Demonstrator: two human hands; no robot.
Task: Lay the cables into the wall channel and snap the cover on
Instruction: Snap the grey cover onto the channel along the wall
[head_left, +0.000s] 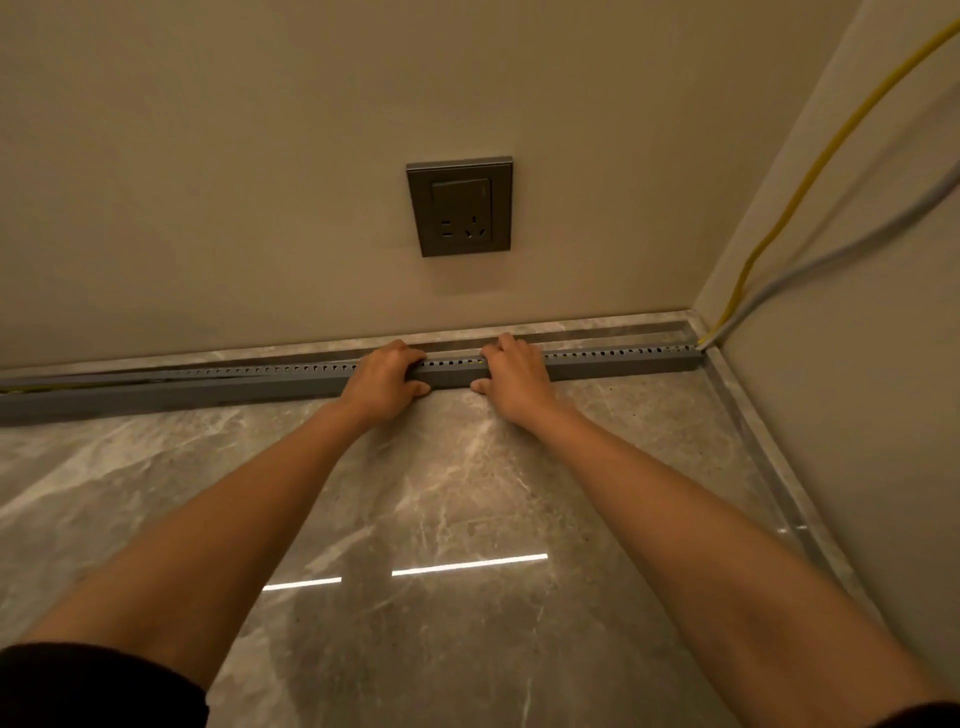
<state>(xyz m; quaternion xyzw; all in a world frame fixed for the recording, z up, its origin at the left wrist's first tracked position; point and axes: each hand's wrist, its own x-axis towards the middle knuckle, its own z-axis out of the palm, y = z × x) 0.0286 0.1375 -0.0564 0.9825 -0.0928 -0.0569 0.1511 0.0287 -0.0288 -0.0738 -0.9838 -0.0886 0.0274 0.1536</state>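
Note:
A long grey slotted cable channel (623, 361) lies on the floor along the foot of the back wall, running from the left edge to the right corner. My left hand (387, 382) and my right hand (511, 376) clasp it side by side near its middle, fingers over the top, thumbs on the front face. A yellow cable (795, 192) and a grey cable (852, 244) come down the right wall and enter the channel's right end at the corner. A bit of yellow shows through the slots between my hands. I cannot tell whether a cover sits on the channel.
A dark wall socket (460, 208) sits on the back wall above my hands. The marble floor (441, 493) is glossy with light reflections. A stone skirting (769, 441) runs along the right wall.

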